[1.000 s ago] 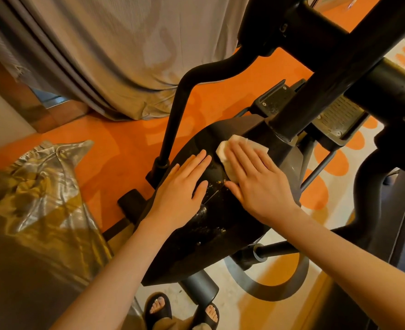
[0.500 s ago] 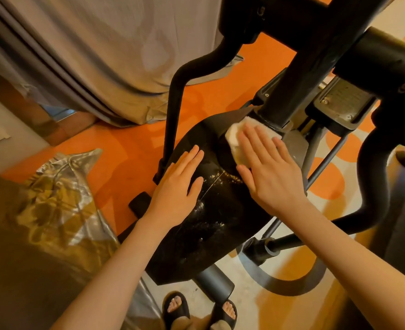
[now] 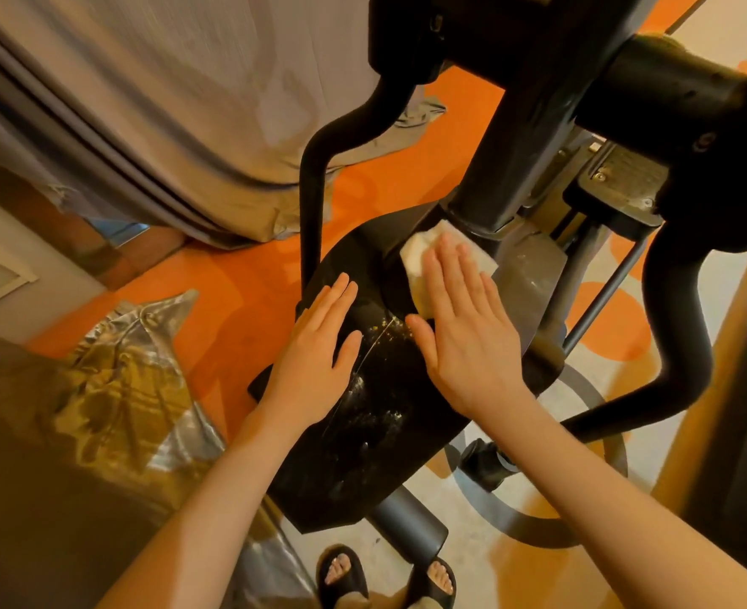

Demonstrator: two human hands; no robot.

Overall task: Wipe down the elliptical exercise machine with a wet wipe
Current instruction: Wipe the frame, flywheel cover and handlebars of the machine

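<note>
The white wet wipe [image 3: 424, 257], crumpled into a folded pad, lies at the upper end of the black glossy plastic housing [image 3: 376, 432] of the elliptical exercise machine, right against the foot of the thick black upright post [image 3: 508, 169]. Compared with half a second ago it sits slightly higher on the housing, closer to the post's base, and the right hand on it has straightened: the fingers then spread at a slant now point almost straight up the housing. The right hand [image 3: 468, 331] presses the wipe flat with extended fingers, its fingertips covering the wipe's middle while white edges show to the left and above. The left hand [image 3: 314, 345] rests flat on the housing's left side, fingers straight and together, holding nothing; it has kept its place.

The housing is dark and shiny, with a thin pale scratch and a scatter of yellowish specks and smears [image 3: 380, 340] between the two hands and further down towards the person. A curved black handle bar [image 3: 314, 178] rises from the left of the housing. Beyond lie the orange patterned floor [image 3: 240, 283], a grey draped curtain [image 3: 165, 103] and a crinkled silvery plastic cover [image 3: 134, 371] at the left. Below, two feet in black slide sandals [image 3: 343, 573] stand beside the machine's grey base tube [image 3: 411, 529].
</note>
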